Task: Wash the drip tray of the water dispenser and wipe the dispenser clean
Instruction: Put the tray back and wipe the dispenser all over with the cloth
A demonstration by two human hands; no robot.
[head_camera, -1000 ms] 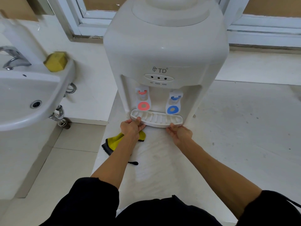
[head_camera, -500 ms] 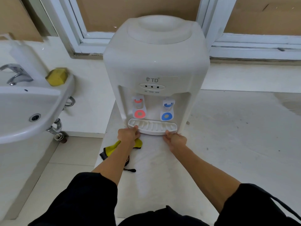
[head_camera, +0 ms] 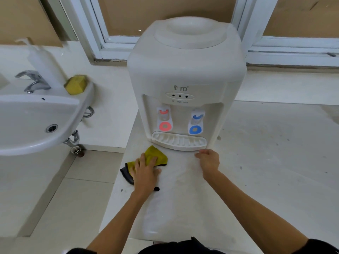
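while the left hand (head_camera: pixel 145 173) lies spread-fingered on the cloth (head_camera: pixel 156 155) and the right hand (head_camera: pixel 209 160) curls loosely, holding nothing, the tray (head_camera: pixel 178 142) stays unwashed.

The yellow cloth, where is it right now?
In the head view, the yellow cloth lies on the white counter just left of the drip tray, under the left hand.

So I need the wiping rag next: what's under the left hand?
The left hand rests on a yellow cloth with a dark edge, lying on the white counter. The cloth's middle is covered.
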